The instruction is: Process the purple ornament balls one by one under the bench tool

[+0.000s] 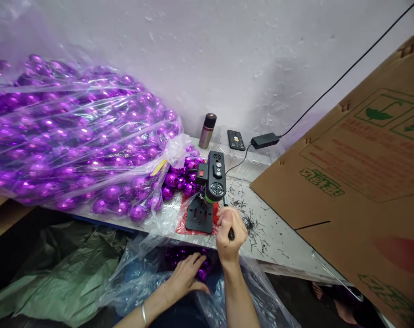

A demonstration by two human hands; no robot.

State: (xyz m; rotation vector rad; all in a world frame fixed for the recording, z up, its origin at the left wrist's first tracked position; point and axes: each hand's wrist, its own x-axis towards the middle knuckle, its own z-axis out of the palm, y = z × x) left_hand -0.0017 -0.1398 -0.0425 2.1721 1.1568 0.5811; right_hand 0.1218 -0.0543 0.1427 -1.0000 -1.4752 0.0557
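Observation:
My right hand [231,234] is wrapped around the black-tipped lever handle [231,234] of a small black bench machine [216,175]. The machine has round grilles, a red switch and a slotted base plate [199,217] on a red plastic sheet [181,223]. Below the table edge, my left hand [188,274] has its fingers spread, palm down. It is over shiny purple faceted balls [203,274] in a clear plastic bag [125,278] at my lap. More purple balls [171,180] lie left of the machine, spilling from a large clear bag [73,136].
Behind the machine are a flask [207,131], a phone [235,140] and a black power adapter [265,140] with its cable. Black clippings [258,228] litter the table [282,246]. A big cardboard box [357,182] blocks the right side. Greenish sheeting [70,278] hangs at lower left.

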